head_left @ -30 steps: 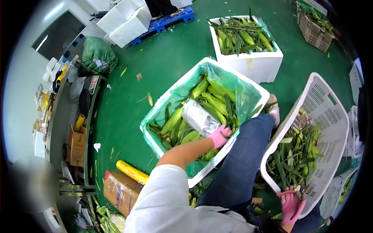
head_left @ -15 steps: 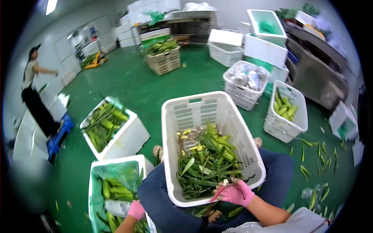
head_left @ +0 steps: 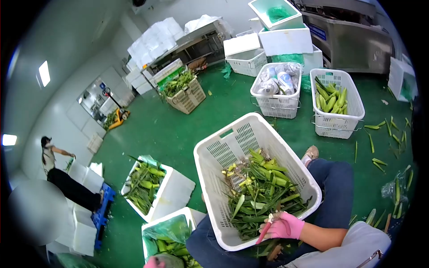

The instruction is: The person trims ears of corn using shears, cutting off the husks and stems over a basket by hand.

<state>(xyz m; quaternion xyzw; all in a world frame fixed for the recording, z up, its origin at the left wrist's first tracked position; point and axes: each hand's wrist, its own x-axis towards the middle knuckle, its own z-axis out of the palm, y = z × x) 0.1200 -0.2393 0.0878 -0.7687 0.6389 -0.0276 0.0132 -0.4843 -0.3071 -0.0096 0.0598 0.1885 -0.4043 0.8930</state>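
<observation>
My right hand (head_left: 289, 226), in a pink glove, is closed around red-handled pruning shears (head_left: 264, 233) at the near rim of the white basket (head_left: 308, 196). This basket leans between my knees and contains green corn husks and leaves (head_left: 257, 205). My left hand (head_left: 154, 262), also pink-gloved, is largely cut off by the bottom edge, its fingers not clearly visible. It is beside a greyish rounded thing (head_left: 172, 260) at the foam box (head_left: 199, 217), which is lined with green plastic and holds husk-covered corn (head_left: 178, 250).
Another foam box (head_left: 176, 190) of leafy corn stands to the left. Ahead are a basket of wrapped packages (head_left: 276, 105) and a basket of corn (head_left: 337, 125). Husks litter the floor at right. A person (head_left: 67, 174) stands at far left near a blue pallet (head_left: 105, 210).
The view has swung left and tilted, so the baskets appear shifted right. My left hand has dropped toward the bottom edge. The shears stay in my right hand at the basket rim.
</observation>
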